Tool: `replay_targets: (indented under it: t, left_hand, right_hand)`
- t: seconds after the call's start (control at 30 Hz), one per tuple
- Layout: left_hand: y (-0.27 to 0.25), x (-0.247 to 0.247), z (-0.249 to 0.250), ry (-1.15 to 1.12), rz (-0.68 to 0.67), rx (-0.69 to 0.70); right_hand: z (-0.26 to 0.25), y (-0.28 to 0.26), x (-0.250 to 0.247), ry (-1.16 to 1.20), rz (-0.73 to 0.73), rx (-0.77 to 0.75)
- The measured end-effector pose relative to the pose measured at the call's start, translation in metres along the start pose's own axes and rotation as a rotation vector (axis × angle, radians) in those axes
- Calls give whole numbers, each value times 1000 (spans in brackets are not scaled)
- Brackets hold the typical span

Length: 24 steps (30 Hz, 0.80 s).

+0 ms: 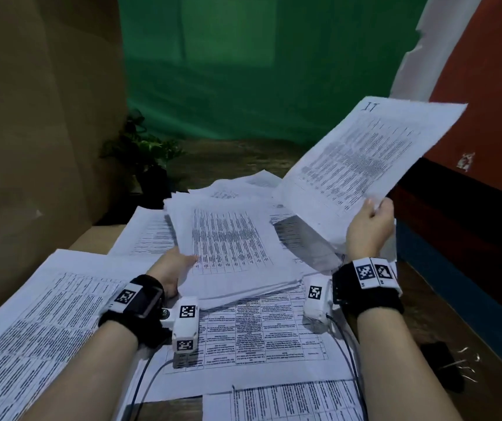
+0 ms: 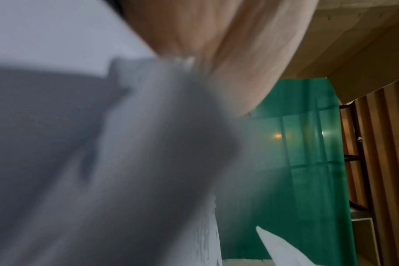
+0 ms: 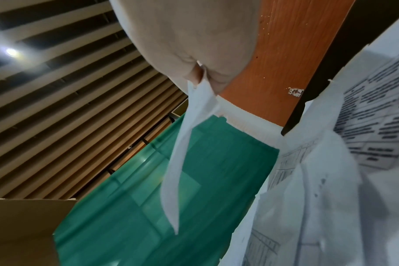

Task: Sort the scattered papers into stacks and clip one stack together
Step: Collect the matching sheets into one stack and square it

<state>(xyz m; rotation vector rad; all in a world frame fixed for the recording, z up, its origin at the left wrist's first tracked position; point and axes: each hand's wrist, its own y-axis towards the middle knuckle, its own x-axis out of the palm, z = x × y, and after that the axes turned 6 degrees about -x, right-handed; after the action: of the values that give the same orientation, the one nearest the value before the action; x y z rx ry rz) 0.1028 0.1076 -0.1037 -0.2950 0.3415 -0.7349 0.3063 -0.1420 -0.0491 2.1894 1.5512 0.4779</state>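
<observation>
My right hand pinches the lower corner of a printed sheet and holds it raised at the right; the right wrist view shows that sheet edge-on between thumb and fingers. My left hand grips the near left edge of a thick stack of printed papers, thumb on top, lifted a little off the table. Up close in the left wrist view the stack is a blur under my palm. More printed sheets lie spread over the table. Several metal paper clips lie at the right edge.
A brown table carries the papers. A black object lies by the clips. A small potted plant stands at the back left before a green curtain. A cardboard wall rises at the left, a red wall at the right.
</observation>
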Motion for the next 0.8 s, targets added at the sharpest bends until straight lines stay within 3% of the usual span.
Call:
replay_targets:
  t: [0.07,0.2,0.3,0.37,0.47,0.67,0.8]
  left_hand:
    - [-4,6,1,-90,-32,13]
    - [-11,9,1,-213,-54,-13]
    - [-12,6,6,-395,-130,-89]
    - [-13,5,7,-437,-196,-73]
    - [-16,5,9,-421,-193,-89]
    - [-12,5,3,-47,-83,45]
    - [5,-5,-1,85,-13,130]
  right_hand:
    - [4,-1,9,23,-135,58]
    - [10,-25,28,138,-598,369]
    - [4,-47,32,93,-837,424]
    - [5,-58,37,88,-862,441]
    - [7,-63,42,158,-852,470]
    - [16,-80,60,206,-927,530]
    - [15,-71,63,111,-741,527]
